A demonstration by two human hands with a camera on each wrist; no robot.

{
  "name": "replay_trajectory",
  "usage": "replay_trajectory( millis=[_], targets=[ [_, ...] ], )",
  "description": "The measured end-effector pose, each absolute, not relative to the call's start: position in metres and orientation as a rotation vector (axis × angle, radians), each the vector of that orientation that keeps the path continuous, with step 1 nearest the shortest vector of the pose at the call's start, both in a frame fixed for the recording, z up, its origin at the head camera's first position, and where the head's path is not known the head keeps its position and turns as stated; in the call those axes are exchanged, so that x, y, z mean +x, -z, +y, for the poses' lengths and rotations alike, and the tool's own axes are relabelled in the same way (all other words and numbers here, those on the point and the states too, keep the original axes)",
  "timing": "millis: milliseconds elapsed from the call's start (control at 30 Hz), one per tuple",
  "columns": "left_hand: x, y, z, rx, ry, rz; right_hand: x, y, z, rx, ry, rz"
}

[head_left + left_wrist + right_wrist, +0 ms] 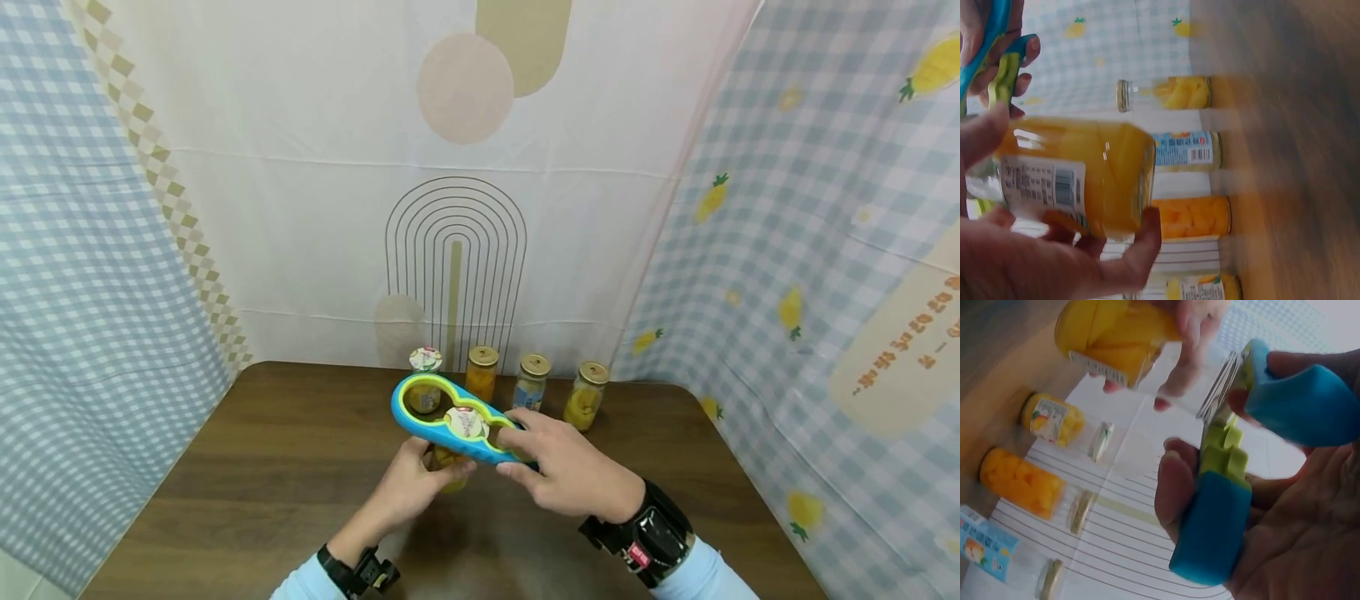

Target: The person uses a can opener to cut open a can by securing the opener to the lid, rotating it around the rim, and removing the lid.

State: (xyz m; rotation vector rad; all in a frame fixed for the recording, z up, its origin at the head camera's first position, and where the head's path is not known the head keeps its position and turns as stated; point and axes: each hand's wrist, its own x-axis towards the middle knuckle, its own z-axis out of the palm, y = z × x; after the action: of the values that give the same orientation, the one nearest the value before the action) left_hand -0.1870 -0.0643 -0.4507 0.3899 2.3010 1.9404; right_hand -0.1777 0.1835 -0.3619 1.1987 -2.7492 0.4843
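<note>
In the head view my left hand [420,483] grips a glass jar [1104,175] of yellow fruit pieces, with its barcode label facing the left wrist camera. The jar's printed white lid [467,422] shows through the opening of a blue and lime-green jar opener [431,432]. My right hand [573,467] holds the opener by its right end, fingers curled round the frame. From the right wrist view, the opener's green toothed inner edge [1225,450] is right at the jar's lid, and the jar is tilted.
Several fruit jars stand along the back of the brown wooden table [315,450]: one with a printed lid [426,360], an orange-filled jar [482,379], a blue-labelled jar [531,387] and a yellow-filled jar [585,400]. Behind them hangs a white patterned cloth [315,233].
</note>
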Motion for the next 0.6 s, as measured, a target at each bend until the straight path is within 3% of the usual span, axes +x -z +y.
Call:
replay_trajectory(
  millis=[600],
  targets=[
    [-0.195,0.445,-0.09,0.732,-1.763,2.115,-0.192,0.341,0.193,1.397,-0.521,-2.759]
  ],
)
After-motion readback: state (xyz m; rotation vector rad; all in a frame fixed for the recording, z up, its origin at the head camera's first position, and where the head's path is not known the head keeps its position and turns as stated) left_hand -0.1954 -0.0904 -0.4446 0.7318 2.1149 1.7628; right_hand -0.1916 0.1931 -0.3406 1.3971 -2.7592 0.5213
